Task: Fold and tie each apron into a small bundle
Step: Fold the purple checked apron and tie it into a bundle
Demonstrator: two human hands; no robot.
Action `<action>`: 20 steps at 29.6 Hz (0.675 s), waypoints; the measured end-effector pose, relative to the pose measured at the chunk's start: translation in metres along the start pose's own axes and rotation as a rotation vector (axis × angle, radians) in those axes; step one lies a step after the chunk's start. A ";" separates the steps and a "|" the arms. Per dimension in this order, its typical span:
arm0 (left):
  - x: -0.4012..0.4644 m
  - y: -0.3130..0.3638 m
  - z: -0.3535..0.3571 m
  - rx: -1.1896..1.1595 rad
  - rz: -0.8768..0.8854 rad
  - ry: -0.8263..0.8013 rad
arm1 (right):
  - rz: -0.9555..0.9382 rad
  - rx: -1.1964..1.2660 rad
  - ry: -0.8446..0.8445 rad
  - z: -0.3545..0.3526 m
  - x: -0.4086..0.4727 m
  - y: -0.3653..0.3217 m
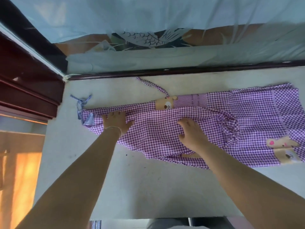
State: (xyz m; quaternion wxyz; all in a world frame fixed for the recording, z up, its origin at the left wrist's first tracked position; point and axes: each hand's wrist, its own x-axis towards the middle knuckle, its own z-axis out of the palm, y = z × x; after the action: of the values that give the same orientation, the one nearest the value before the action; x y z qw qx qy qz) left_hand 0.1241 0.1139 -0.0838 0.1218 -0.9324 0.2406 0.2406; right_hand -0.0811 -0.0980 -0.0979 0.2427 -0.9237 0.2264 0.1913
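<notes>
While both arms reached forward over a pale table [135, 187], a purple-and-white checked apron [165, 138] lay stretched lengthwise across the far half of the surface, partly folded along its length, its far-right end running out of the head camera's view. The left hand [116, 122] lay palm down on the apron's left end, fingers straight and spread, pressing the cloth flat. The right hand [192, 134] rested on the middle of the apron, fingers extended and loosely apart, thumb pointing left, gripping nothing. A blue-and-white striped strap [81, 104], knotted, trailed off the apron's left end onto the bare table, just beside the left hand. A thin checked tie [151, 85] curled away from the apron's far edge toward the dark wooden rail [181, 71] at the back of the table. Bear-face patches showed on the cloth, one near the far edge [165, 104] and another at the right [283, 156]. Behind the rail hung translucent sheeting [165, 22] over a fish-patterned panel [145, 38].
</notes>
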 end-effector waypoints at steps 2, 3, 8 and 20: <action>0.008 -0.027 -0.002 0.049 0.016 -0.118 | 0.128 -0.064 -0.026 0.006 0.006 0.005; 0.010 -0.039 -0.002 0.068 0.030 -0.150 | 0.161 -0.082 -0.044 0.007 0.009 0.005; 0.013 -0.066 -0.009 -0.091 0.165 -0.103 | 0.189 -0.120 -0.122 0.004 0.011 0.009; 0.032 -0.089 0.029 0.100 -0.038 0.068 | 0.170 -0.231 -0.004 -0.004 0.015 0.018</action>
State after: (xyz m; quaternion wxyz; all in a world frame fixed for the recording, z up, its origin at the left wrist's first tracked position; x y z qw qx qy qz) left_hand 0.1820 0.1874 -0.1150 0.1645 -0.9373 0.2382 0.1943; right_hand -0.0769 -0.1196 -0.1085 0.1181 -0.9226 0.2797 0.2380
